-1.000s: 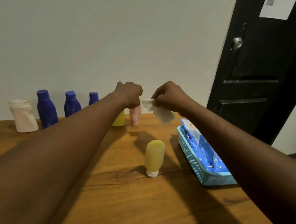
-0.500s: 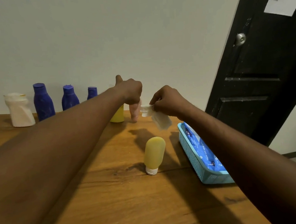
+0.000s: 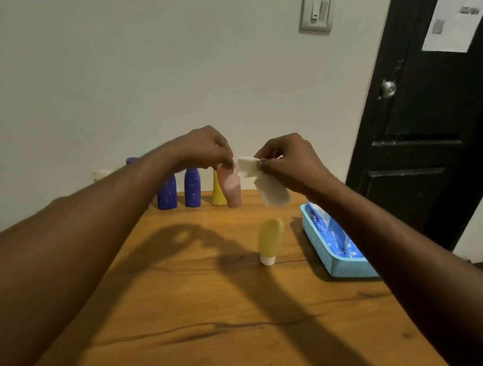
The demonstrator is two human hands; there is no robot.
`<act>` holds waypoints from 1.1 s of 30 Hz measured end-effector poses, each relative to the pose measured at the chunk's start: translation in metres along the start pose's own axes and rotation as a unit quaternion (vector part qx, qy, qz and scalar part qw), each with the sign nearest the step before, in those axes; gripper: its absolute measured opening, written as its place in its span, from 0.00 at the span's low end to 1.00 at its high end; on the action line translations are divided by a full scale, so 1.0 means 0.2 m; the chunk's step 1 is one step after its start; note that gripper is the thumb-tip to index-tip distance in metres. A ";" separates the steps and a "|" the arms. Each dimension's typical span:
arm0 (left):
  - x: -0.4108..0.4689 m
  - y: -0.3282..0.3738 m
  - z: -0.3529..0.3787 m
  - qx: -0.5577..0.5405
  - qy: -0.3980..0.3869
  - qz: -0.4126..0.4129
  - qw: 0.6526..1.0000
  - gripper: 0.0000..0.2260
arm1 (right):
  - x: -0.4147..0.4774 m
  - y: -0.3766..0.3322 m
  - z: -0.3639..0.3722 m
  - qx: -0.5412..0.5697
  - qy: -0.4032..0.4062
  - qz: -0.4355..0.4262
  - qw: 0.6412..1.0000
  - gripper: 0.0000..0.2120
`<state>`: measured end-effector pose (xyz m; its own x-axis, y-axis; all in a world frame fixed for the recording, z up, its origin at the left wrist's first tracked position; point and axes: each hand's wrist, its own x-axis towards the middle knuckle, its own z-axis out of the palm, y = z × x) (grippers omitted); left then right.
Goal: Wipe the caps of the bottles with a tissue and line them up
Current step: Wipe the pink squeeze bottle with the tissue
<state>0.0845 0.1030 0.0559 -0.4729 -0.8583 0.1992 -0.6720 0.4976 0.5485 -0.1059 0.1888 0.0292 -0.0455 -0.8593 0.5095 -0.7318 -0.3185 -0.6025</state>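
Hands meet above the far part of the desk point(image 3: 219, 332) in the head view I am watching. The left hand point(image 3: 204, 149) has its fingertips curled down, pinching the top of a pink bottle point(image 3: 232, 188). The cap is hidden under those fingers, and I cannot tell whether the bottle's base rests on the wood or hangs just above it. The right hand point(image 3: 288, 160) pinches a white tissue point(image 3: 263, 180) between thumb and fingers. One end of the tissue points at the pink bottle's top, just beside the left fingertips, and the rest droops below the right hand.

Just left of the pink bottle, below the left hand and wrist, a yellow bottle point(image 3: 217, 192) stands upright. Next to it are a dark blue bottle point(image 3: 192, 187) and a second dark blue bottle point(image 3: 167, 194). Past the left forearm I see only the tops of a third blue bottle point(image 3: 131, 160) and a white bottle point(image 3: 102, 174).

Nearer to me than both hands, below the right one, a yellow tube bottle point(image 3: 270, 237) stands upside down on its white cap point(image 3: 267, 260), apart from the row. Under the right forearm sits a light blue basket point(image 3: 326, 251) holding a blue packet point(image 3: 333, 233), partly covered by the arm.

Beyond the right hand is a black door point(image 3: 427, 165) with a metal knob point(image 3: 388, 88) and a sheet of paper point(image 3: 456, 2). A light switch point(image 3: 317, 10) is on the wall above the hands.
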 end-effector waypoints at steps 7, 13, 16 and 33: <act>-0.37 -0.20 0.11 -0.156 -0.023 -0.085 0.984 0.07 | -0.29 -0.15 0.20 0.050 0.006 -0.007 0.999 0.13; -0.58 -0.45 0.22 -0.245 -0.032 -0.139 0.959 0.07 | -0.48 -0.13 0.48 0.116 -0.018 0.069 0.991 0.07; -0.63 -0.55 0.25 -0.285 -0.017 -0.162 0.945 0.08 | -0.48 -0.08 0.61 0.107 -0.029 0.076 0.991 0.02; -0.64 -0.88 0.35 -0.562 0.043 -0.178 0.807 0.14 | -0.33 -0.04 1.01 0.123 -0.040 0.021 0.991 0.12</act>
<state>0.2231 0.1343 -0.1227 -0.2901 -0.9512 -0.1051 0.2071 -0.1696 0.9635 0.0408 0.1662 -0.1239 -0.0112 -0.9001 0.4355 -0.5422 -0.3605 -0.7590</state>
